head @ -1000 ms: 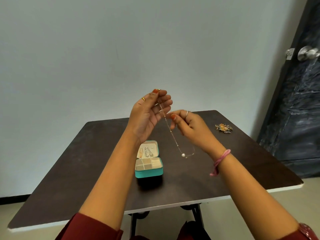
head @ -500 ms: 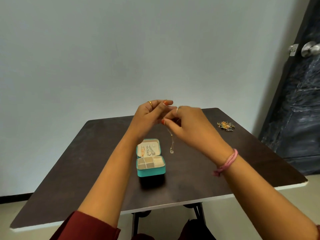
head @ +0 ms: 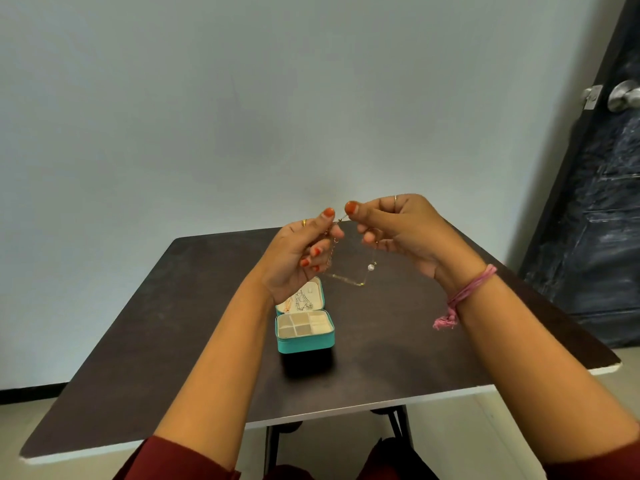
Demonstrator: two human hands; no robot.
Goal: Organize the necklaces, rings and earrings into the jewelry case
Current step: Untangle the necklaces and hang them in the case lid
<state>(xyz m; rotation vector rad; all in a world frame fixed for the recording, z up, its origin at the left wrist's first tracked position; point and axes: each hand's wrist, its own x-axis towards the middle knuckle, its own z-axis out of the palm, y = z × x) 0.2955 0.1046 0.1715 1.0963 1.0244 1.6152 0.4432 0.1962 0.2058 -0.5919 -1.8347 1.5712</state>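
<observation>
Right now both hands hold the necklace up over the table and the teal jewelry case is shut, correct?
Not quite: the jewelry case is open, its lid raised and compartments showing, as the head view shows. Both the left hand and right hand do hold the necklace above the table.

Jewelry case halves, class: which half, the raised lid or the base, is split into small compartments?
The base, the half nearer the person: its cream interior is split by dividers. The raised lid behind it has one flat panel with jewelry hanging on it.

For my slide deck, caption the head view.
Both hands hold a necklace above an open case.
</observation>
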